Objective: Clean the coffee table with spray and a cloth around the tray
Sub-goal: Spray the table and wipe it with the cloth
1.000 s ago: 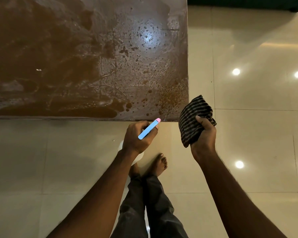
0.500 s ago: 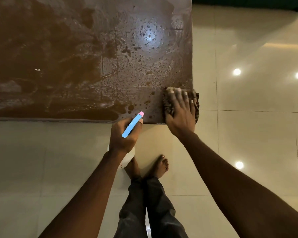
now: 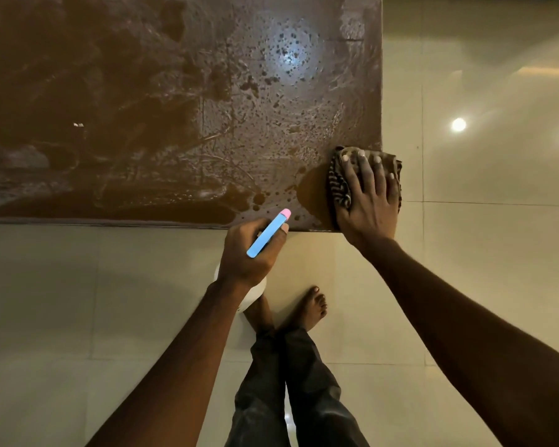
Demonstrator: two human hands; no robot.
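The brown coffee table (image 3: 149, 101) fills the upper left, its top wet and speckled with spray droplets. My right hand (image 3: 368, 195) lies flat, fingers spread, pressing a dark striped cloth (image 3: 338, 185) onto the table's near right corner; a small wiped patch shows just left of the cloth. My left hand (image 3: 249, 256) hangs just off the table's front edge, gripping a spray bottle (image 3: 267, 235) with a blue trigger head and pink nozzle; its white body shows below the hand. No tray is in view.
Glossy cream floor tiles (image 3: 497, 253) surround the table and mirror ceiling lights. My bare feet (image 3: 310, 308) and dark trouser legs stand close to the table's front edge.
My right hand brought the cloth from the air onto the table's near right corner and now presses it flat, leaving a wiped patch. The left hand with the bottle shifted slightly left.
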